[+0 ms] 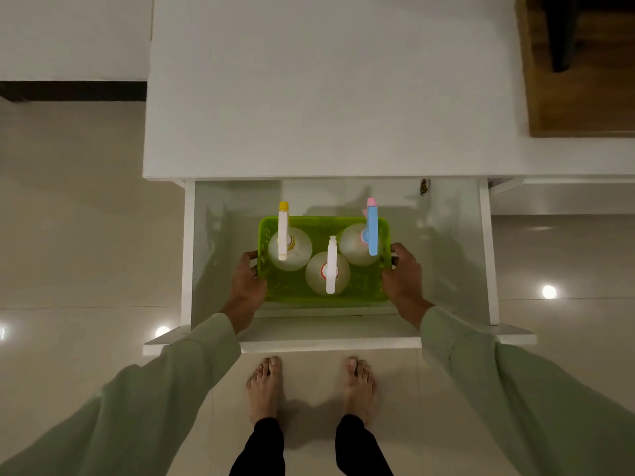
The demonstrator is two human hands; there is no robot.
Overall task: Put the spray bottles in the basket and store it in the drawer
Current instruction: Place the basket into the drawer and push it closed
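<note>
Bare feet (311, 389) stand on the glossy pale floor (75, 255) at the bottom of the head view, black trouser legs above them, toes just short of the drawer front. Pale green sleeves (192, 355) reach forward from both lower corners, over the front panel of the open white drawer (484, 255).

Left hand (248, 286) is wrapped on the left short side of the green basket (292, 286), thumb over the rim, the rest of the fingers hidden by the basket wall; that grip is closed on the basket. Right hand (403, 280) clasps the right short side in the same way, fingers curled at the rim near the far corner, so that grip too is holding the basket. The basket sits level within the drawer's opening, roughly centred between its side walls; whether it rests on the drawer floor or hangs just above cannot be told.

Three clear spray bottles stand upright inside the basket. Nearest is the white-headed bottle (328, 273), in the middle towards the front. Farther back on the left is the yellow-tipped bottle (290, 249), and on the right the blue-headed bottle (357, 243), its pink tip reaching past the far rim. All nozzles point away from the person.

Beyond the drawer lies the white worktop (326, 97), with a brown wooden surface (580, 80) at the far right.
</note>
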